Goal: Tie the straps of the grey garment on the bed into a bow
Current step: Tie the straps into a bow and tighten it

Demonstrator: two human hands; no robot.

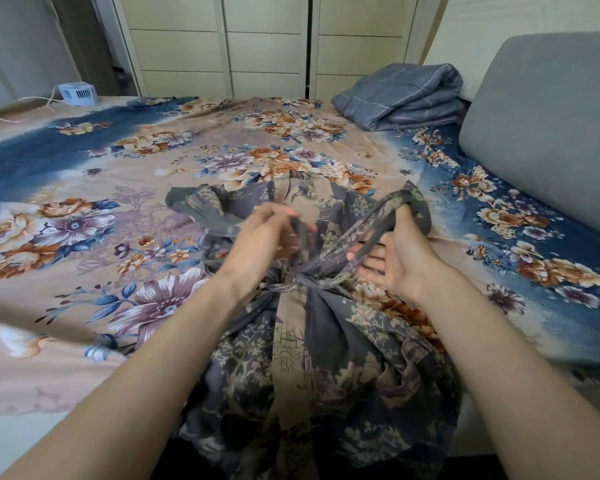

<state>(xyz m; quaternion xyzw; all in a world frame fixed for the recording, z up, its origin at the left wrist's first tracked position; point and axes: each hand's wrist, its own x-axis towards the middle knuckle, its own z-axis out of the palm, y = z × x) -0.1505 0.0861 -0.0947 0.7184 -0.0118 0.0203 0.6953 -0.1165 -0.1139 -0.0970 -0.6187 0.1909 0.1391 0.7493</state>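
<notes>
Hands work above a grey patterned garment [326,358] on the floral bed [84,168]: left hand [267,237] pinches one strap [300,233], right hand [395,258] grips a looped strap [368,226], the knot [303,280] lying between and just beneath them.

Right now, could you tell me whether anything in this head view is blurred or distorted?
In the head view, the left hand is smeared by motion blur; the right hand and its strap loop are sharper; the wide-angle lens bends the wardrobe doors and stretches both forearms; lighting is soft, without glare.
</notes>
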